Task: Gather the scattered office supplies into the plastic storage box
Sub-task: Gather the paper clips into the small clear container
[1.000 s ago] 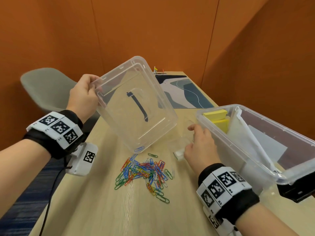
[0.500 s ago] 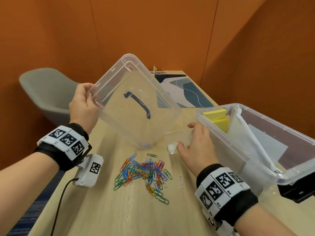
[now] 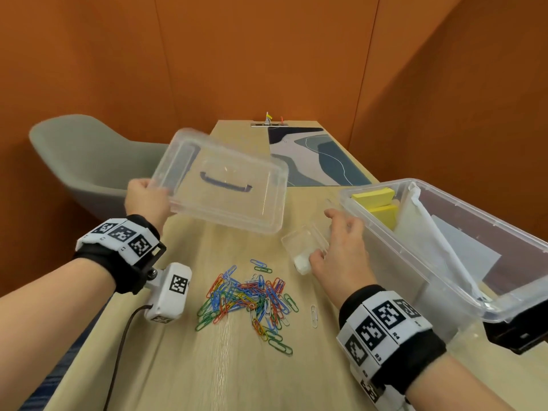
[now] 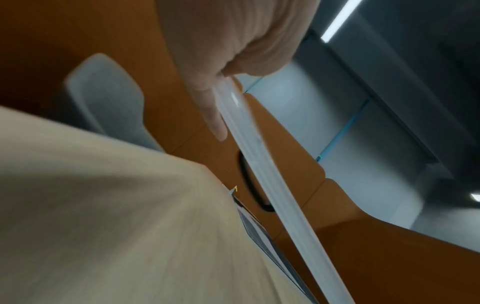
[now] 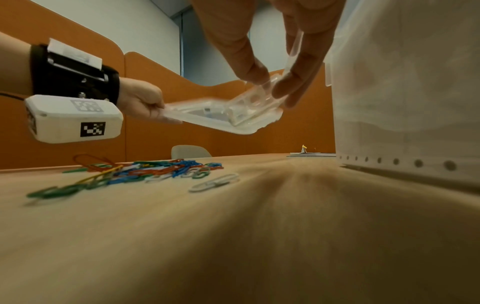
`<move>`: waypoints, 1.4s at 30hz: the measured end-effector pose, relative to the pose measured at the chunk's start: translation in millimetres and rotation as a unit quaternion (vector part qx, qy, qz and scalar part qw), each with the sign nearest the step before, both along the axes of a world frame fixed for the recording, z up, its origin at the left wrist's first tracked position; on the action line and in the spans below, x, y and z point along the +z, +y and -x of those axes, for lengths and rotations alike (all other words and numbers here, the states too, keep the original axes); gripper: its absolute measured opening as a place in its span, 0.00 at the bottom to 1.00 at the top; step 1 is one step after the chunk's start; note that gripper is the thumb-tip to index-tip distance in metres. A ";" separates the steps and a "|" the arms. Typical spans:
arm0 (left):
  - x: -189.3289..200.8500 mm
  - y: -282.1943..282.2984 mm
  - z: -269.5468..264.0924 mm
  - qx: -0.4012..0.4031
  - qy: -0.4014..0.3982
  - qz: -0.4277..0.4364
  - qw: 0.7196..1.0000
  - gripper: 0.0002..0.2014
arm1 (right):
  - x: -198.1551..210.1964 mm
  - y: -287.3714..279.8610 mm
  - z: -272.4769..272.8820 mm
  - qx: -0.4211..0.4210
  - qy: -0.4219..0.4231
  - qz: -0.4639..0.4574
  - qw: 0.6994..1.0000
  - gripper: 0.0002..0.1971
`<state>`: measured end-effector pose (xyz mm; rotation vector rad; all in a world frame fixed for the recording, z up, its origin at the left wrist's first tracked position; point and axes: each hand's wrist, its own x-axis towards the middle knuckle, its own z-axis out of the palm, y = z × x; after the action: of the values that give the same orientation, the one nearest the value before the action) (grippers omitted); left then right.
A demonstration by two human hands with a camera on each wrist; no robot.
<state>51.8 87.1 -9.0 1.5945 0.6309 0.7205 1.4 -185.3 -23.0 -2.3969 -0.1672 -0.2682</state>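
Note:
My left hand (image 3: 147, 193) grips the left edge of a clear lid (image 3: 225, 188) with a blue handle, held tilted above the table; its rim (image 4: 259, 160) shows edge-on by my left hand (image 4: 228, 67). My right hand (image 3: 323, 238) pinches a small clear plastic case (image 3: 302, 244) just off the table, beside the storage box (image 3: 400, 253). In the right wrist view my right hand (image 5: 269, 83) holds the case (image 5: 257, 105) in front of the lid (image 5: 202, 119). A pile of coloured paper clips (image 3: 249, 298) lies between my hands.
The storage box holds yellow sticky notes (image 3: 376, 197), white paper and a white pen (image 3: 439, 235). A single white clip (image 3: 313, 315) lies apart from the pile. A patterned mat (image 3: 314, 161) lies at the table's far end; a grey chair (image 3: 89, 155) stands left.
The lid has swung from a steep tilt to nearly flat and moved up and left. My right hand has shifted slightly with the small case in it.

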 end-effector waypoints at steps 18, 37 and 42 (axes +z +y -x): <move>-15.5 -46.6 25.1 -0.421 0.183 -0.445 0.769 0.13 | -3.9 0.1 -2.3 0.034 -0.015 -0.007 0.999 0.37; -40.1 -104.6 64.2 -0.644 0.114 -0.537 0.533 0.33 | -5.1 -0.6 -3.8 0.034 -0.060 0.002 0.998 0.28; -46.5 -122.7 67.9 -0.670 0.062 -0.569 0.473 0.30 | -5.1 1.8 -2.8 0.018 -0.066 -0.027 0.997 0.31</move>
<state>-16.1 -35.6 -55.5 2.5872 -1.4071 -0.4208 4.2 -183.4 -28.1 -2.3217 -0.2595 -0.4099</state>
